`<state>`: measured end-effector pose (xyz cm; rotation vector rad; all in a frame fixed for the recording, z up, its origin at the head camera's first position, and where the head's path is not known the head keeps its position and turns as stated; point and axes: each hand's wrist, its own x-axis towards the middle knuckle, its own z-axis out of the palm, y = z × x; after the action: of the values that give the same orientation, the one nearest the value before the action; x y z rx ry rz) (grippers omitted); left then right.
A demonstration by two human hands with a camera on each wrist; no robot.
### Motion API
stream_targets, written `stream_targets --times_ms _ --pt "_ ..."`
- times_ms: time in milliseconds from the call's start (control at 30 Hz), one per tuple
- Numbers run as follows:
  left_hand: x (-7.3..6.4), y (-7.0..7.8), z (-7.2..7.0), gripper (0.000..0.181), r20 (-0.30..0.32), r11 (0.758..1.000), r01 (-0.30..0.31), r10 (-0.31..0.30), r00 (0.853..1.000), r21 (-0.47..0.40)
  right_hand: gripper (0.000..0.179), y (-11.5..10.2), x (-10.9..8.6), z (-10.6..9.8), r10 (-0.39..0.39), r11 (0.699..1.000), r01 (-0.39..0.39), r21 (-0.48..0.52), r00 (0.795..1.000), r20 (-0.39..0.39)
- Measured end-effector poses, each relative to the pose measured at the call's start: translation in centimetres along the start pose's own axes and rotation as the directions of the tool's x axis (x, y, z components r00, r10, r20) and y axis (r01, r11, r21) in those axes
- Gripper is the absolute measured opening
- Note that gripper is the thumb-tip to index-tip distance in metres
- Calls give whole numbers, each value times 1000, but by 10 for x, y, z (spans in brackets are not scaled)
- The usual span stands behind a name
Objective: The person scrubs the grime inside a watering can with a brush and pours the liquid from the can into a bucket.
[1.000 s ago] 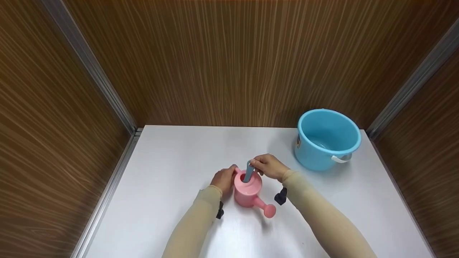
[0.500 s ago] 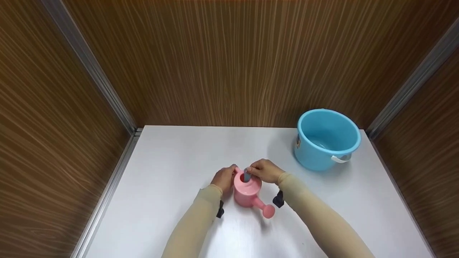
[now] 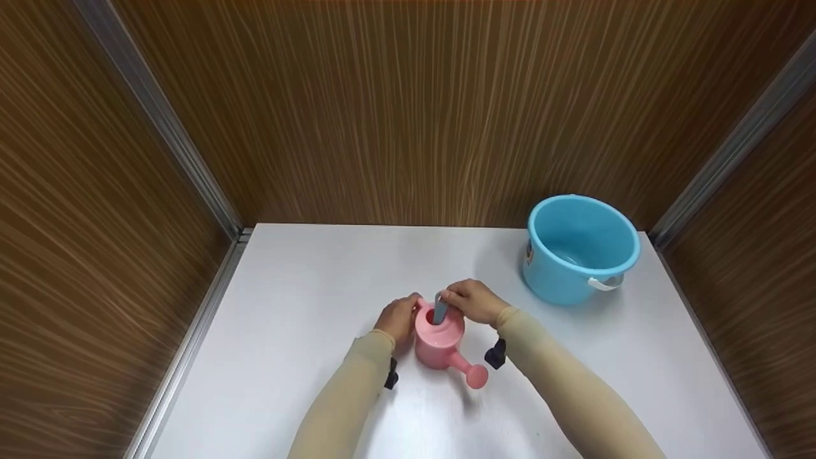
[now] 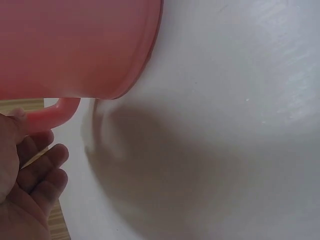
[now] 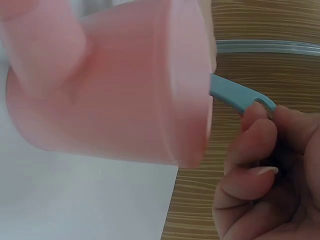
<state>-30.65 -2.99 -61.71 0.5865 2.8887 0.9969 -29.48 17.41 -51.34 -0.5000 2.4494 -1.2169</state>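
Note:
A pink watering can [image 3: 438,341] stands on the white table, its round sprinkler head pointing toward the front right. My left hand [image 3: 400,317] grips the can's curved handle [image 4: 57,117], thumb and fingers around it in the left wrist view. My right hand [image 3: 475,301] pinches the looped end of a blue-grey utensil handle [image 5: 235,92] between thumb and fingers. That handle slants down through the can's top opening. Its lower end is hidden inside the can, so its kind cannot be told.
A light blue bucket [image 3: 554,280] with a white carrying handle [image 3: 605,284] stands at the table's back right, near the wood-grain panels. Such panels [image 3: 395,115] rise at the back and both sides of the white table [image 3: 306,274].
My right hand has moved slightly down and left, dipping the utensil deeper into the can, then lifted it a little. My left hand has kept its grip on the can's handle.

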Motion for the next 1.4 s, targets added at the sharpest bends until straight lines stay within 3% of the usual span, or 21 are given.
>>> stream_targets --times_ms 133,233,433,633,867,1067,1400 --pt "0 0 1 3 5 1000 19 -19 1000 -22 28 -4 0 -5 -17 998 20 67 998 -55" --pt "0 0 2 3 3 999 21 -21 1000 -28 28 -3 2 -5 -35 997 39 63 997 -63" --pt "0 -1 2 6 -2 999 9 -9 1000 -31 28 -1 3 0 -58 997 56 -58 997 -42" --pt "0 0 2 6 3 999 24 -24 1000 -39 27 2 3 8 -34 983 34 -182 999 7" --pt "-2 2 1 5 -30 999 -37 36 999 -1 28 3 2 10 -36 988 42 -150 999 40" --pt "-2 2 1 6 -33 999 -44 44 998 7 27 2 2 9 -24 995 29 -93 998 55" --pt "-1 3 3 8 -19 999 13 -14 1000 -34 32 -7 4 2 -78 997 77 -20 995 -65"
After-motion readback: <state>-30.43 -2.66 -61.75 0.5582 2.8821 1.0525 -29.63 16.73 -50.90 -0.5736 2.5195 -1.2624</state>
